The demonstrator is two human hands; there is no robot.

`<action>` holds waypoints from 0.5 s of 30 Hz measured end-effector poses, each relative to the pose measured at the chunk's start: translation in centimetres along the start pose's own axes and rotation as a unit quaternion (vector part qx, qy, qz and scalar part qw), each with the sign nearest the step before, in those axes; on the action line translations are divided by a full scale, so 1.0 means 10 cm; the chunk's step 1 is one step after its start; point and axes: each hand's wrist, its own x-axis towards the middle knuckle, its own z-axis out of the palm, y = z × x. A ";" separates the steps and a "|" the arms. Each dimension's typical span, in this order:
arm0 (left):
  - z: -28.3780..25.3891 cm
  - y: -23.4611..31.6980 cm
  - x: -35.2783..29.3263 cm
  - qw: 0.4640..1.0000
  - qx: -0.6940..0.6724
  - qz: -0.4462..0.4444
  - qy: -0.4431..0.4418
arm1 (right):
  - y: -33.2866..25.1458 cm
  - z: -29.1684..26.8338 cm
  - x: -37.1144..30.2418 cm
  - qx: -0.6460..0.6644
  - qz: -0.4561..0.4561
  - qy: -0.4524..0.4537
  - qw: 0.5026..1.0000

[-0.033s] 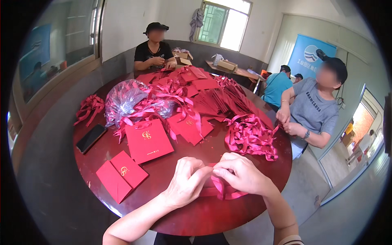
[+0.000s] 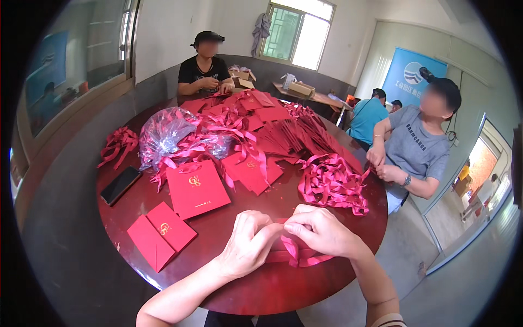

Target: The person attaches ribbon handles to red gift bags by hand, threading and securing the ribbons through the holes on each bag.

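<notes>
Near the front edge of the round table, my left hand (image 2: 246, 245) and my right hand (image 2: 325, 231) meet, thumbs and fingertips pinched together. Both are closed on a red ribbon (image 2: 292, 249), whose loop hangs below my right fingers. Under the hands lies a flat red piece, mostly hidden, so I cannot make out its shape. To the left of my left hand is a folded red paper piece (image 2: 162, 235) with a gold emblem. Beyond it lies a flat red paper bag (image 2: 197, 191), also gold-marked. A heap of loose red ribbons (image 2: 333, 184) rests beyond my right hand.
A dark red table (image 2: 239, 298) carries a black phone (image 2: 121, 185), a clear plastic bag (image 2: 166, 135) among ribbons, and a long row of red paper pieces (image 2: 308, 133). One person (image 2: 206, 73) sits across; another (image 2: 417, 144), at the right, works with both hands.
The whole view has shifted very slightly. My hands keep the same pinch on the ribbon.
</notes>
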 end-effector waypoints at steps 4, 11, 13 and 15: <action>-0.01 0.02 0.03 1.000 -0.025 0.004 0.002 | -0.05 -0.07 0.04 0.009 0.038 -0.040 0.998; 0.03 0.09 0.05 0.999 -0.043 -0.005 -0.007 | 0.02 -0.06 0.05 0.024 -0.006 0.012 1.000; 0.01 0.09 0.02 0.999 -0.034 -0.023 -0.001 | 0.15 0.03 0.16 0.002 -0.005 -0.002 1.000; 0.02 0.10 0.01 0.999 -0.027 -0.035 -0.017 | 0.18 0.06 0.19 0.039 0.029 -0.003 0.999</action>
